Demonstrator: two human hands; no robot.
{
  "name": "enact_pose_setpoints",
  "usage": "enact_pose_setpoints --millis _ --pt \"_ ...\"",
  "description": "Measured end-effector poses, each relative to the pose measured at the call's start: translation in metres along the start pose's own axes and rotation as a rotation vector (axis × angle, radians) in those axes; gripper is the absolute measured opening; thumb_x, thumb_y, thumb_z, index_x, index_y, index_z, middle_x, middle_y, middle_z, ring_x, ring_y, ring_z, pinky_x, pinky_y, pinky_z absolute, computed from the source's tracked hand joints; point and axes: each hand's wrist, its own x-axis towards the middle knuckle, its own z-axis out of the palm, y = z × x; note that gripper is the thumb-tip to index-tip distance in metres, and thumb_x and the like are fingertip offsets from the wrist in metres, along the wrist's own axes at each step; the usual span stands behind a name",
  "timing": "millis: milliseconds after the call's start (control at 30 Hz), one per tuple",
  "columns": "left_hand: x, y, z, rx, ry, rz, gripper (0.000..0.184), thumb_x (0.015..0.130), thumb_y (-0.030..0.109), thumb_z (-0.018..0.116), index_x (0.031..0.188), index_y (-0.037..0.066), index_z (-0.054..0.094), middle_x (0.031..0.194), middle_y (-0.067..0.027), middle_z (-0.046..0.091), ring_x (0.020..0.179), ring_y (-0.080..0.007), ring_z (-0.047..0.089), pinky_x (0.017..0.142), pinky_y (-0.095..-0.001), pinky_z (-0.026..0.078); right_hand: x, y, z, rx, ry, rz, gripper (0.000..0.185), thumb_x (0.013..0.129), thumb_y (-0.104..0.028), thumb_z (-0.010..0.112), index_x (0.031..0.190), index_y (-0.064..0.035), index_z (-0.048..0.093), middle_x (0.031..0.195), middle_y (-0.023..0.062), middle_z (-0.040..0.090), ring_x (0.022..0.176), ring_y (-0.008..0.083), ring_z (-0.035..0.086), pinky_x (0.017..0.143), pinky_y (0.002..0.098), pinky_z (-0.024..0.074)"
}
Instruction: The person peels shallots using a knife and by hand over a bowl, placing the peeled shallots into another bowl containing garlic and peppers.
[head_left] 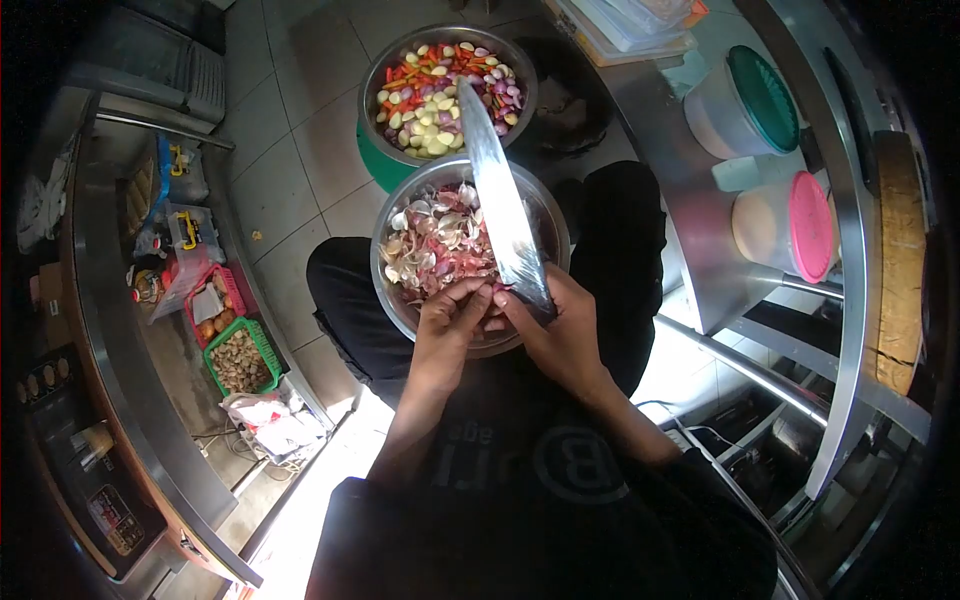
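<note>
My right hand (565,328) is wrapped round the handle end of a large kitchen knife (497,195), its wide shiny blade pointing away from me over the bowls. Facing it, my left hand (447,328) is closed, its fingertips pinching a small reddish shallot (497,289) mostly hidden by the fingers. Both thumbs meet at the shallot. Beneath them a metal bowl (382,262) rests between my legs, full of garlic and shallot skins (438,240). Beyond it stands a second metal bowl (372,95) holding peeled garlic (436,128), shallots (505,97) and cut red chillies (408,76).
A green stool or lid (378,160) shows under the far bowl. At left, a shelf carries a green basket (270,357) and a pink basket (232,285). At right, tubs with a green lid (763,100) and a pink lid (812,227) stand on a steel shelf.
</note>
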Motion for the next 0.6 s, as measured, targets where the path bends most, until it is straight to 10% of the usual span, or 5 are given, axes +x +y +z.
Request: enact_pose_setpoints --millis 600 --pt "0.002 0.001 -0.003 -0.093 0.008 0.107 0.012 0.107 0.015 0.069 0.108 0.003 0.070 0.091 0.0014 0.065 0.082 -0.0070 0.055 0.076 -0.0241 0.044 -0.003 -0.011 -0.006 -0.226 -0.077 -0.174 0.019 0.090 -0.005 0.071 0.109 -0.0010 0.067 0.093 0.0186 0.063 0.082 0.0409 0.068 0.071 0.0448 0.0555"
